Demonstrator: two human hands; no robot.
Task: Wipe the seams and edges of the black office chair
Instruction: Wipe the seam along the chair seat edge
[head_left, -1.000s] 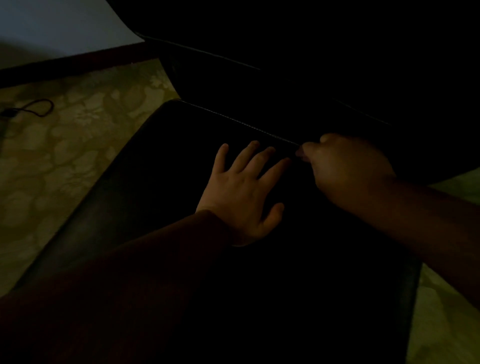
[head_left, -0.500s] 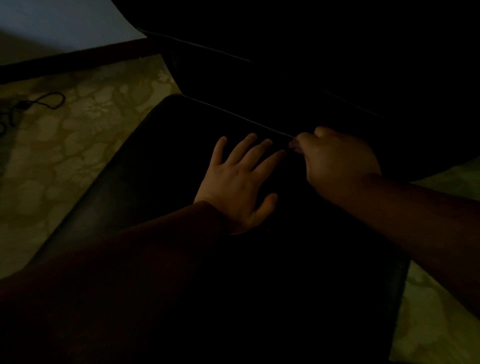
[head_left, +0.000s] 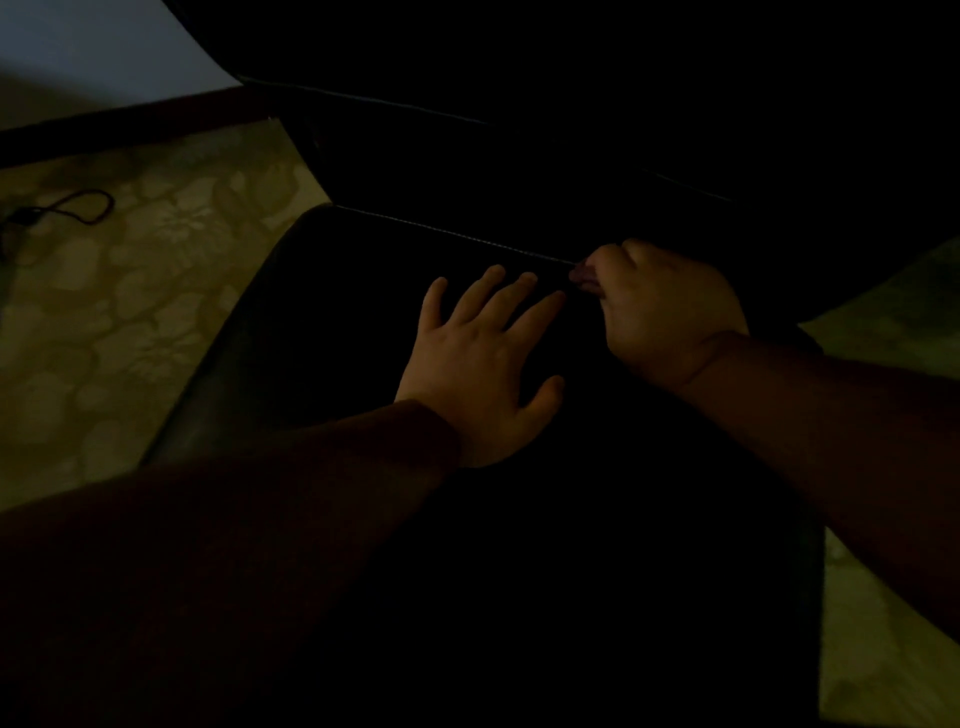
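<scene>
Seam-wiping step: left hand (head_left: 480, 364) lies flat, fingers spread, on the black office chair (head_left: 332, 332) seat; right hand (head_left: 660, 306), its grip curled at the rear seam (head_left: 441, 232), contents indiscernible, should next run leftward along it.

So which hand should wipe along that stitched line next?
Probably the right hand: its curled fingertips already sit at the seam. The left hand lies flat on the seat.
</scene>
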